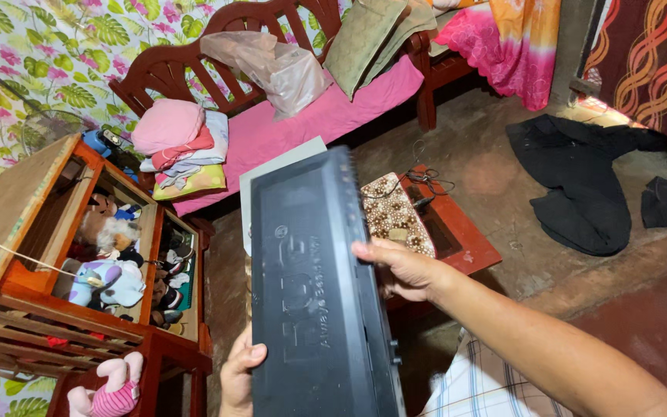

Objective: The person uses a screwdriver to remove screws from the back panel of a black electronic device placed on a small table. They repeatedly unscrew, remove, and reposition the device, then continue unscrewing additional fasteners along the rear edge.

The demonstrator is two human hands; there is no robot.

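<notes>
A big dark case (314,293) fills the middle of the frame, from the centre down to the bottom edge. It is a long, flat box of hard dark plastic with raised letters pressed into its face. A pale flat thing (272,166) peeks out behind its top end, and I cannot tell what that is.

The right hand (403,270) sits at the right edge of the case, about halfway up. Its thumb is laid over the front and the fingers curl around behind, so it is closed on the case. The left hand (239,378) is at the lower left edge, near the bottom of the frame. Only the thumb and a bit of the palm show, pressed against the side, and it looks closed on the case too.

The case looks stiff and will not bend. It looks rather heavy (two hands are on it). The plastic seems smooth, so it could slip. The long side edges are good places to hold, one hand on each.

At the left of the frame is a wooden cabinet (36,232) with soft toys (106,278) inside. At the top is a wooden sofa (326,116) with a pink cushion. Dark clothes (580,181) lie on the floor at the right.
</notes>
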